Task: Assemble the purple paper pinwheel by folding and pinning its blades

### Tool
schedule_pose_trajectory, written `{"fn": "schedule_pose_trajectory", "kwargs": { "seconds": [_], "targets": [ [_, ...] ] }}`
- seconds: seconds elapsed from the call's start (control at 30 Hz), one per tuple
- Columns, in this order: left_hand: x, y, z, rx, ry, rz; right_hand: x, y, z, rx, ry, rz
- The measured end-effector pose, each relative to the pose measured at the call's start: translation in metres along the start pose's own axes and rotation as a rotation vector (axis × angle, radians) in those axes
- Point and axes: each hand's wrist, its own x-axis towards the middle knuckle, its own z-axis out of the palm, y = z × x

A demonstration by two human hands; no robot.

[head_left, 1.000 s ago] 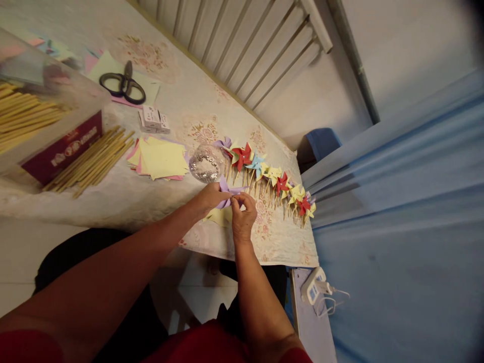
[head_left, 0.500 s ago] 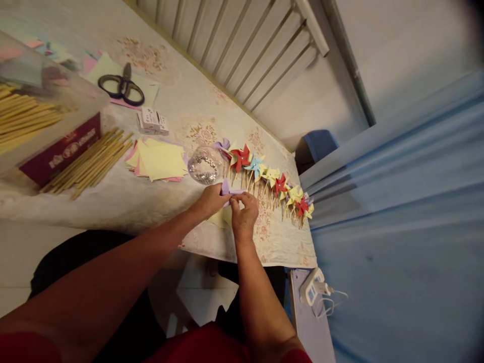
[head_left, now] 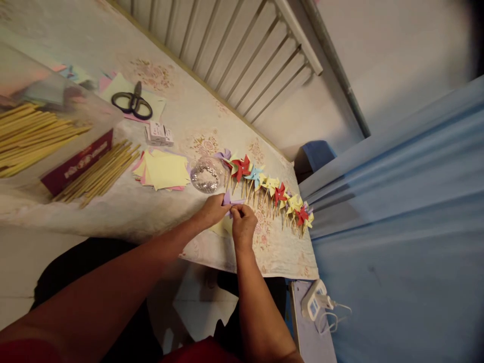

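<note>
Relative to the frame one second earlier, the camera is viewing the table from a shifted angle, and the objects on the left are appearing lower in the picture. The purple paper pinwheel [head_left: 227, 197] is remaining between the two hands, above the near edge of the table; less of its lower blade is showing now.

The left hand [head_left: 212, 210] is gripping the pinwheel from the side, with fingers closing on the folded paper. The right hand [head_left: 244, 224] is pinching at the pinwheel's middle with thumb and index finger; whether a small fastener is sitting between these fingertips cannot be told. A pale yellow sheet [head_left: 221, 227] is lying beneath the hands.

Beyond the hands, a round, clear plastic container [head_left: 205, 174] is holding small, shiny metallic pieces. To its right, a row of pinwheels [head_left: 279, 194] is lying with pointed paper blades in red, blue, yellow and purple, mounted on thin sticks. To its left, a loose stack of paper squares [head_left: 166, 169] is showing yellow uppermost. Slender, straight sticks [head_left: 100, 174] are lying beside a translucent box [head_left: 109, 118]. Black-handled scissors [head_left: 133, 102] are resting on paper. A floral-patterned tablecloth [head_left: 166, 214] is covering the table.
</note>
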Motion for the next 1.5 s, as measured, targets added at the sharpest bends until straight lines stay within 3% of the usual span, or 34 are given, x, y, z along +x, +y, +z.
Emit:
{"fn": "schedule_pose_trajectory", "kwargs": {
  "seconds": [0.2, 0.4, 0.47, 0.53, 0.67, 0.73, 0.97, 1.03, 1.17, 1.23, 1.43, 1.5],
  "targets": [
    [0.002, -0.003, 0.001, 0.034, -0.011, 0.023, 0.001, -0.004, -0.006, -0.048, -0.036, -0.123],
    [0.001, -0.003, 0.001, 0.051, -0.003, 0.007, 0.001, 0.002, 0.006, 0.140, -0.018, 0.203],
    [0.001, -0.002, 0.001, 0.061, -0.001, -0.002, 0.002, 0.002, 0.008, 0.166, -0.034, 0.242],
    [0.001, -0.002, 0.000, 0.069, 0.003, -0.007, 0.002, 0.001, 0.007, 0.128, -0.037, 0.188],
    [0.002, -0.001, 0.000, 0.084, 0.004, -0.004, 0.004, -0.002, -0.001, -0.016, -0.049, -0.055],
    [0.002, -0.001, 0.000, 0.085, 0.003, -0.004, 0.004, -0.002, -0.001, -0.033, -0.051, -0.094],
    [0.003, -0.002, -0.002, 0.095, 0.018, -0.025, 0.009, 0.004, 0.012, 0.148, -0.083, 0.230],
    [0.003, -0.001, -0.003, 0.106, 0.020, -0.027, 0.010, 0.003, 0.010, 0.117, -0.095, 0.184],
    [0.003, 0.001, -0.004, 0.120, 0.020, -0.015, 0.011, -0.001, 0.000, -0.020, -0.102, -0.080],
    [0.003, 0.002, -0.004, 0.121, 0.015, -0.014, 0.011, -0.002, 0.000, -0.027, -0.098, -0.110],
    [0.003, 0.000, -0.005, 0.144, 0.026, -0.017, 0.010, 0.003, 0.014, 0.139, -0.063, 0.203],
    [0.004, 0.000, -0.005, 0.160, 0.028, -0.008, 0.010, 0.002, 0.015, 0.147, -0.068, 0.223]
  ]
}}
